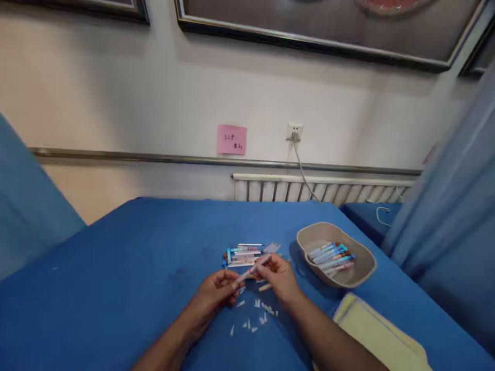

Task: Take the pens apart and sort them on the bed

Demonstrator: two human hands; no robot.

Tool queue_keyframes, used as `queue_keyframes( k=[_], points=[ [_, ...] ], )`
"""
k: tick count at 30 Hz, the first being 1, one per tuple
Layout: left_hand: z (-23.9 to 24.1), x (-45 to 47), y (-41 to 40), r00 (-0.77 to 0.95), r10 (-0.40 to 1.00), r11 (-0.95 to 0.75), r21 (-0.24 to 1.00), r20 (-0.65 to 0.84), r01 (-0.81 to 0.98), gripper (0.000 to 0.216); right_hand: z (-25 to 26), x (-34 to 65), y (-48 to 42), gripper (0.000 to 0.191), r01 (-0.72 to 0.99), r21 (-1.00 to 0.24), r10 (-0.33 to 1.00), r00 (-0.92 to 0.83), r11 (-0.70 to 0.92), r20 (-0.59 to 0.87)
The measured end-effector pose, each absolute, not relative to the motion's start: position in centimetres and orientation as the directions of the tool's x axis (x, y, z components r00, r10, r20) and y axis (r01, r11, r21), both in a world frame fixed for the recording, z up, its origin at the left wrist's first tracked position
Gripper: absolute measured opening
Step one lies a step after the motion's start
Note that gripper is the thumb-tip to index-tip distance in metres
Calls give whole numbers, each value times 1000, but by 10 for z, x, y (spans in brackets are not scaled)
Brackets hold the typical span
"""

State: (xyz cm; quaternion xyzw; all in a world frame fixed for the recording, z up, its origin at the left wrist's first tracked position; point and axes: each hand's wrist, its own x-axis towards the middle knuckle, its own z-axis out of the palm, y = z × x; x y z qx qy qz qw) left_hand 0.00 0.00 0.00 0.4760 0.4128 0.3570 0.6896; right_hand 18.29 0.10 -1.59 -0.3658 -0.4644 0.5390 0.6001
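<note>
Monitoring remotely, I see the left hand [215,292] and right hand [281,278] gripping one pen-like tube [248,274], which a slack pinch could drop among white pieces [257,303].

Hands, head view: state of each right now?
Left hand: closed, holding the near end of a pale pen.
Right hand: closed, holding the same pen toward its far end.
</note>
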Motion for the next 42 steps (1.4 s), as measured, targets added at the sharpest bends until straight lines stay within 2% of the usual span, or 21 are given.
queue_keyframes(
  k=[11, 15, 20, 25, 29, 32, 34, 36, 38, 40, 42],
  points=[
    [3, 12, -9, 348, 922, 162, 985, -171, 53, 34, -12, 180, -1, 36, -321, -941, 994, 43, 110, 101],
    [3, 14, -10, 340, 934, 83, 991, -114, 103, 27, -12, 178, -4, 29, -254, -951, 984, 53, 178, 170],
    [2, 14, -11, 333, 943, -46, 983, -16, 177, 22, -8, 176, -14, 18, -66, -952, 954, 58, 299, 295],
    [2, 13, -12, 325, 946, -91, 975, 21, 201, 21, -6, 175, -18, 12, 49, -927, 925, 68, 372, 374],
    [3, 14, -12, 323, 946, -35, 987, -17, 155, 25, -10, 170, -16, 23, -26, -945, 940, 112, 327, 322],
    [5, 15, -11, 355, 935, -24, 992, -21, 122, 25, -11, 161, -14, 17, -91, -962, 965, 59, 259, 255],
    [6, 15, -10, 378, 926, -30, 994, -13, 107, 26, -5, 159, -13, 21, -178, -961, 977, 50, 213, 208],
    [7, 15, -9, 395, 918, -19, 994, -27, 112, 31, 8, 167, -11, 28, -273, -945, 981, 116, 179, 152],
    [8, 14, -8, 385, 921, 12, 992, -62, 129, 36, 25, 191, -9, 32, -286, -942, 967, 226, 178, 114],
    [7, 13, -6, 345, 934, 49, 990, -93, 133, 39, 41, 230, -7, 32, -239, -955, 924, 373, 176, 77],
    [4, 12, -3, 303, 947, 69, 990, -104, 124, 40, 51, 276, -4, 27, -90, -994, 863, 505, 63, 9]
  ],
)
